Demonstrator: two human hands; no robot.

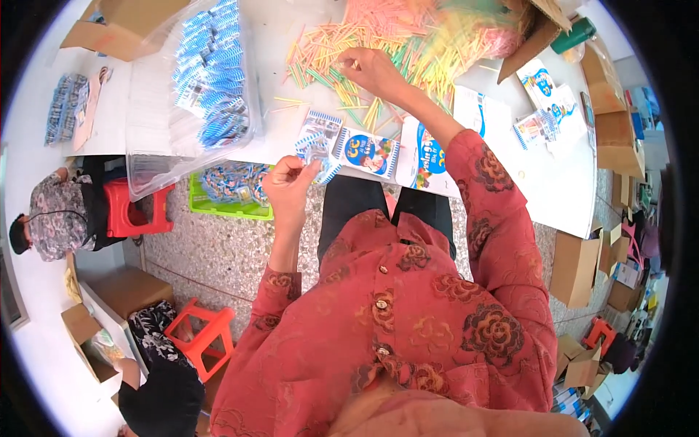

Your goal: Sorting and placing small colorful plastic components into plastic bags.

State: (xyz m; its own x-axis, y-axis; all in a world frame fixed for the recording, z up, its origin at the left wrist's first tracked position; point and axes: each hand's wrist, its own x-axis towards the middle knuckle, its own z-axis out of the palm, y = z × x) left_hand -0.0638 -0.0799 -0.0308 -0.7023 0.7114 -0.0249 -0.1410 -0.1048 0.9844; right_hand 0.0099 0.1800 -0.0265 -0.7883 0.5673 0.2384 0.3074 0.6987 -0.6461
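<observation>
My left hand [287,182] is closed at the table's near edge, thumb and fingers pinching a small clear packet [318,154] with blue-striped ends. Another striped packet [322,124] lies just beyond it, and a flat blue-and-white printed packet [368,153] is beside it on the right. Over the near side of a heap of thin pink, yellow and green sticks [320,51], my right hand [370,71] has its fingers bent together. What they hold, if anything, is too small to make out.
A clear plastic tray [253,109] of striped packets stands on the left. Printed packs [429,154] lie along the near edge, more [539,84] at right. A green crate [218,210] of packets is below the table. Two people sit left near red stools [200,335]. Cardboard boxes [575,266] stand right.
</observation>
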